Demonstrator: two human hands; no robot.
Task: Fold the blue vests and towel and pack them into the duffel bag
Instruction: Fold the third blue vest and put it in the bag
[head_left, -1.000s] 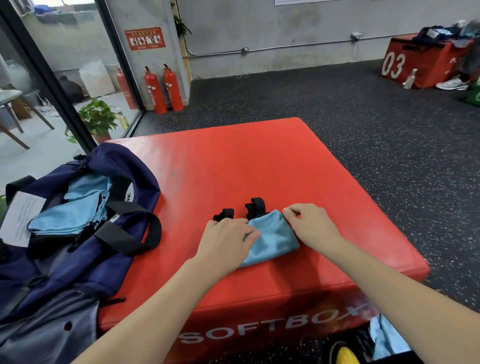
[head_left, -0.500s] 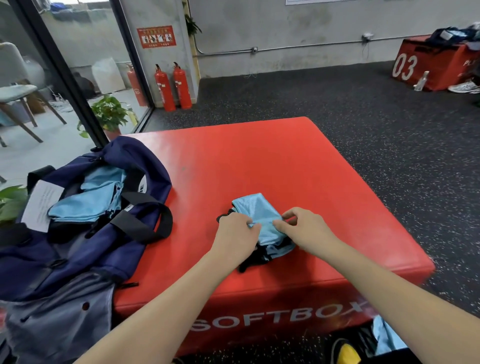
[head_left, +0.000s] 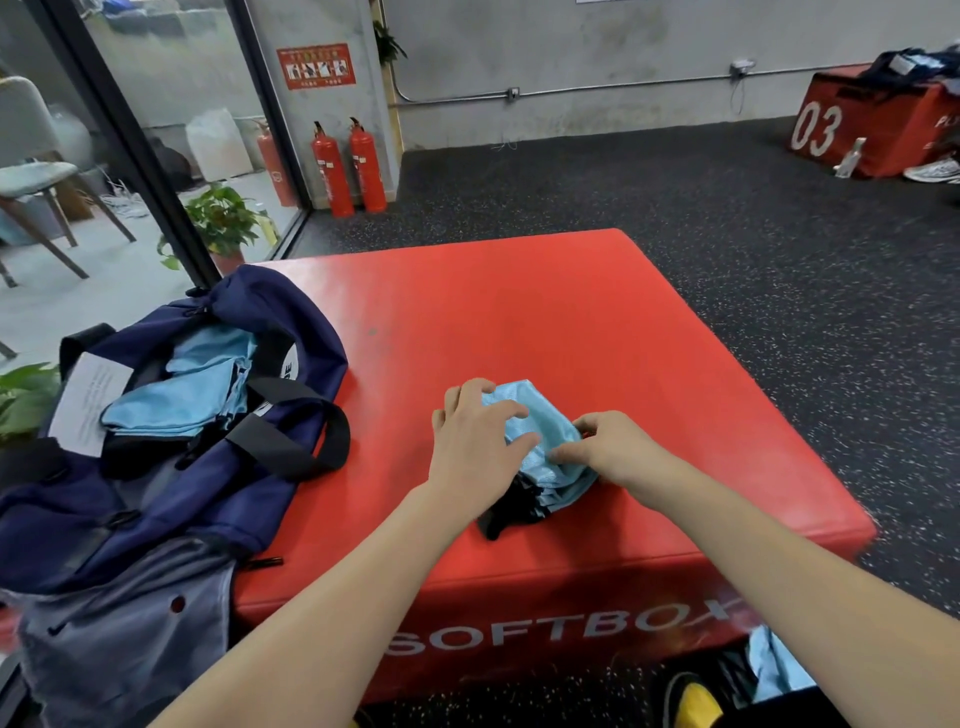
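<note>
Lying near the front edge of the red padded vinyl box (head_left: 545, 322) marked SOFTBOX: a small folded bundle of light blue mesh vest (head_left: 540, 431) with black strap trim (head_left: 511, 512) protruding from its near side. Resting on the left part of the bundle: left hand (head_left: 475, 447), fingers spread and only lightly bent, fingertips lying on the blue fabric, thumb tip touching the mesh near the bundle's centre. Meeting it from the right: right hand (head_left: 610, 449), fingers curled, thumb and fingertips pinching the blue mesh at the bundle's right side. Sitting at the left edge of the box and hanging partly over its side: open navy blue fabric duffel bag (head_left: 218, 467) with black webbing handles (head_left: 296, 441). Lying inside the bag's opening: folded light blue fabric (head_left: 176, 395), with a white paper sheet (head_left: 88, 402) just beside it on the left. Standing against the grey wall well beyond the box: two red fire extinguishers (head_left: 350, 166), near a potted green plant (head_left: 221, 218). Sitting at far right on the dark speckled rubber floor (head_left: 727, 218): second red box (head_left: 872, 130) marked 03. Showing at the bottom edge, below the front of the box: more light blue fabric (head_left: 774, 670) beside a yellow-toed shoe (head_left: 691, 696).
</note>
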